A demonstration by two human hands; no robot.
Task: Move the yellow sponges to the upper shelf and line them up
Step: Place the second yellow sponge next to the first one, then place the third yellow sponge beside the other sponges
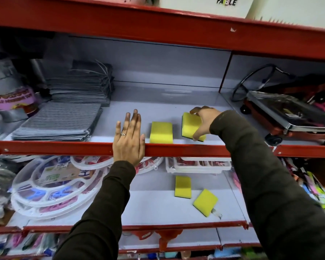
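Observation:
Two yellow sponges are on the upper shelf (158, 106). One sponge (161, 132) lies flat near the red front lip. To its right, my right hand (204, 121) grips a second sponge (190, 124), tilted, with its dark scouring side underneath. My left hand (129, 139) lies flat and open over the shelf's red front edge, just left of the first sponge, holding nothing. On the lower shelf (158, 207) lie two more yellow sponges: one (183, 187) square to the shelf, another (205, 202) turned at an angle to its right.
Stacks of grey cloths (58, 121) fill the upper shelf's left part. A metal-topped trolley with red frame (289, 117) stands on the right. White round plastic hangers (51, 184) and white trays (199, 165) occupy the lower shelf. A red shelf (158, 23) hangs overhead.

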